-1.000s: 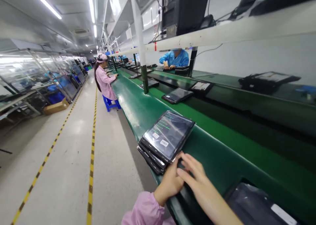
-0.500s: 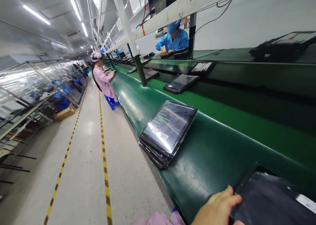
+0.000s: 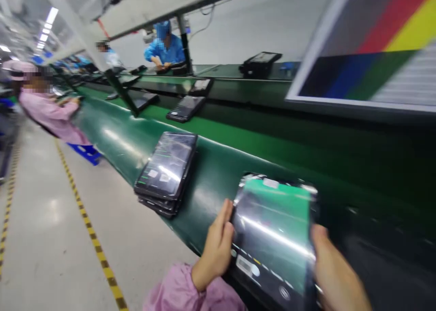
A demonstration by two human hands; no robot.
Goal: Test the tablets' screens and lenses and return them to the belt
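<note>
Between my two hands is a tablet (image 3: 272, 229) with a lit, mostly green screen under shiny film, with white labels at its top and lower left. My left hand (image 3: 218, 240) grips its left edge, fingers pressed together along the side. On the opposite edge, my right hand (image 3: 335, 265) is wrapped round the side, its fingertips hidden behind the tablet. To the left of my hands, a stack of film-covered tablets (image 3: 166, 165) lies on the green bench top (image 3: 218, 179), the top one facing up.
More tablets (image 3: 186, 107) lie on the green line beyond the bench edge. A monitor (image 3: 368, 52) with coloured stripes hangs at upper right. A co-worker in blue (image 3: 166, 47) works across the line; another in pink (image 3: 51, 106) sits at far left. A post (image 3: 122, 92) rises from the bench.
My view has swung to the right. A tablet with a lit screen is now upright between both hands; before, one hand touched a dark tablet at lower right. The striped monitor has come into view.
</note>
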